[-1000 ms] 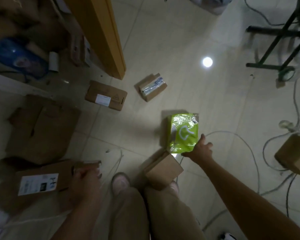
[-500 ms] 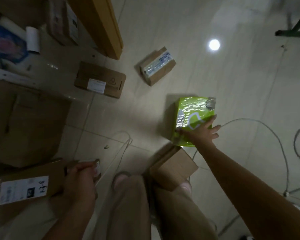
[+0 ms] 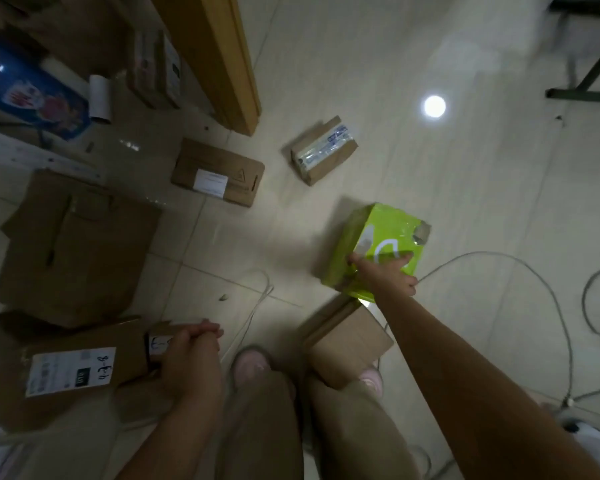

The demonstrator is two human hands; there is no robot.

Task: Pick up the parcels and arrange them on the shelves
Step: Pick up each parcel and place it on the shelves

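Because shiny film wraps the green parcel [image 3: 383,237], lying on the floor [image 3: 361,74] at three o'clock in the head view, we judge it slippery yet stiff and fairly light, best gripped across two opposite sides. Our right hand [image 3: 383,271] spans its near end, thumb and fingers curled over the sides. Our left hand [image 3: 191,351], at seven o'clock, clasps the brown parcel [image 3: 125,362], whose white label shows handwriting like "4-2-8"; its print is unreadable.

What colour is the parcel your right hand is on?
The parcel is bright lime green with white markings, seen best in the head view.
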